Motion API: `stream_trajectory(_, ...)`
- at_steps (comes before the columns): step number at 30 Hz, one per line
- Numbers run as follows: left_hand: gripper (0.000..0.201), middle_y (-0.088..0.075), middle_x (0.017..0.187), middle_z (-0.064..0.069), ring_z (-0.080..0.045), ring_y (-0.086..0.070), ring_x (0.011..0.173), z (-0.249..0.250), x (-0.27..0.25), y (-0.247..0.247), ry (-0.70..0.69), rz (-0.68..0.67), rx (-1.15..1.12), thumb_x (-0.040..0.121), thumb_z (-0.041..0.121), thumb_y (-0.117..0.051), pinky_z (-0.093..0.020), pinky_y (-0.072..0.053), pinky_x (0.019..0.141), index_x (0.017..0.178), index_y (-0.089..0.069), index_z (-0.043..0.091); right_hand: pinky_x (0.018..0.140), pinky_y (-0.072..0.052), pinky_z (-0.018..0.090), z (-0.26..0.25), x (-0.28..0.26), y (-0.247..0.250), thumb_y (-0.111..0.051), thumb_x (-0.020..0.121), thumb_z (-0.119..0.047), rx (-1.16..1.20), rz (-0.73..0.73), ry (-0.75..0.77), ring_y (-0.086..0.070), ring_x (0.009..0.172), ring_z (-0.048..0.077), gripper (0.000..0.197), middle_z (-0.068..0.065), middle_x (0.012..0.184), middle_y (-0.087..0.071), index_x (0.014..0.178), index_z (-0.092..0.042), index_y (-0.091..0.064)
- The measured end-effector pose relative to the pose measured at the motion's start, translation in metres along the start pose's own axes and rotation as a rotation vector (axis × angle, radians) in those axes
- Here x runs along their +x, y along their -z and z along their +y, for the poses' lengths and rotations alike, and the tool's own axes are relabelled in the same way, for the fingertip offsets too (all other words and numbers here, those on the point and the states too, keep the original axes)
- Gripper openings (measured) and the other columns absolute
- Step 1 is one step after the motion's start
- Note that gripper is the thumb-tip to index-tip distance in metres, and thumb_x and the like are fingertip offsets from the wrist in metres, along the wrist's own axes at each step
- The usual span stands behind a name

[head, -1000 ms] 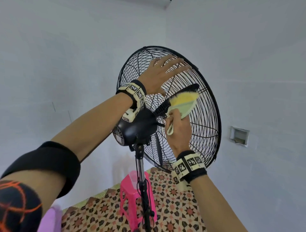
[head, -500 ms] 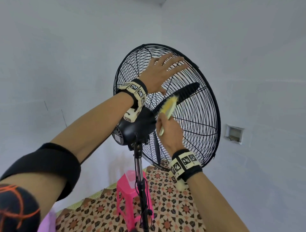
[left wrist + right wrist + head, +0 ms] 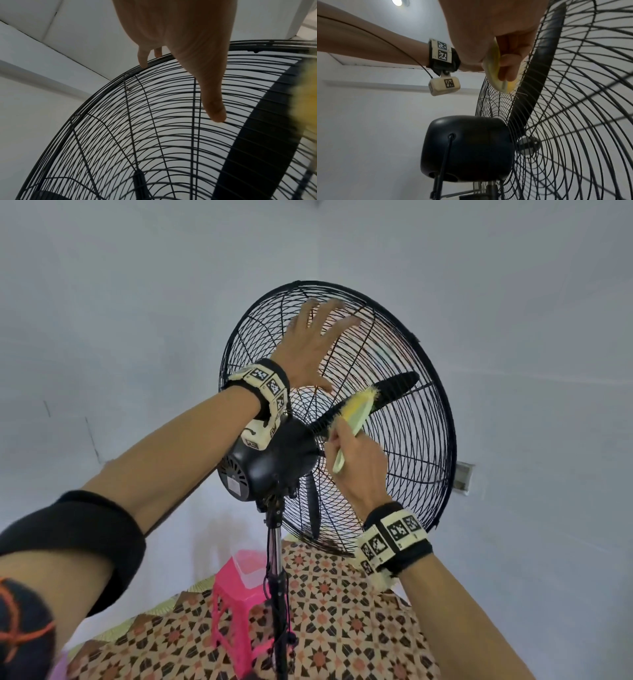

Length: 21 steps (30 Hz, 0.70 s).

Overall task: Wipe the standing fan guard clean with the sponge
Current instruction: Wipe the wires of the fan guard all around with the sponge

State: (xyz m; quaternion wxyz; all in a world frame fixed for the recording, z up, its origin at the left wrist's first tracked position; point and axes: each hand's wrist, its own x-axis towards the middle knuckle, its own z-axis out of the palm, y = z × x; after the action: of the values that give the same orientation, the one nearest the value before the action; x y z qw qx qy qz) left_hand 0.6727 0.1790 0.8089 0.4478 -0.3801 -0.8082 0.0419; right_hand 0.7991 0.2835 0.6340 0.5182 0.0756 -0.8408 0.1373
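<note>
A black standing fan with a round wire guard [image 3: 424,440] stands before me, seen from behind. My left hand [image 3: 315,344] lies flat on the upper part of the guard [image 3: 120,121], fingers [image 3: 216,112] straight and spread against the wires. My right hand [image 3: 356,460] grips a yellow sponge with a pale green handle [image 3: 356,412], pressing its yellow face on the guard just right of the motor housing [image 3: 270,463]. In the right wrist view the fingers [image 3: 506,70] curl round the sponge [image 3: 494,71] against the guard [image 3: 573,108]. A black blade [image 3: 394,388] shows behind the wires.
The fan pole [image 3: 277,594] drops to a patterned tile floor [image 3: 342,628]. A pink plastic stool [image 3: 233,604] with a clear container [image 3: 248,566] on it stands behind the pole. White walls surround the fan; a recessed wall box [image 3: 462,475] sits right of the guard.
The right hand has swept the sponge across the guard, in toward the hub and back out a little, turning it edge-on. The left hand stays flat on the upper guard.
</note>
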Motion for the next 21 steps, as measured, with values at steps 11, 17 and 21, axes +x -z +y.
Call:
stream_trajectory(11,0.131,-0.019,0.163,-0.015,-0.044,-0.017,0.149,-0.023,-0.004,-0.024,0.132,0.037,-0.191,0.058,0.058,-0.095,-0.059,-0.035,0.117,0.16,-0.018,0.027,0.087,-0.057,0.042,-0.017,0.076,0.053,-0.069,0.092,-0.014,-0.157,-0.432,0.12,-0.067,0.1,0.029,0.058,0.013,0.131,-0.06,0.143,-0.01,-0.041)
stream_trajectory(17,0.121,-0.023,0.163,-0.008,-0.037,-0.022,0.149,-0.057,-0.002,-0.019,-0.034,0.049,-0.216,0.066,0.039,-0.097,-0.059,-0.048,0.106,0.161,-0.023,0.029,0.085,-0.058,0.038,-0.037,0.079,0.027,-0.062,0.097,-0.025,-0.584,-0.775,0.489,-0.064,0.102,0.02,0.046,0.0,0.125,-0.065,0.141,-0.023,-0.051)
stream_trajectory(21,0.115,-0.027,0.159,-0.007,-0.035,-0.023,0.147,-0.063,0.002,-0.021,-0.064,0.079,-0.274,0.064,0.028,-0.098,-0.06,-0.051,0.102,0.157,-0.03,0.03,0.085,-0.056,0.044,-0.043,0.078,0.002,-0.052,0.102,-0.022,-0.784,-0.843,0.518,-0.062,0.1,0.023,0.041,0.003,0.12,-0.064,0.142,-0.021,-0.043)
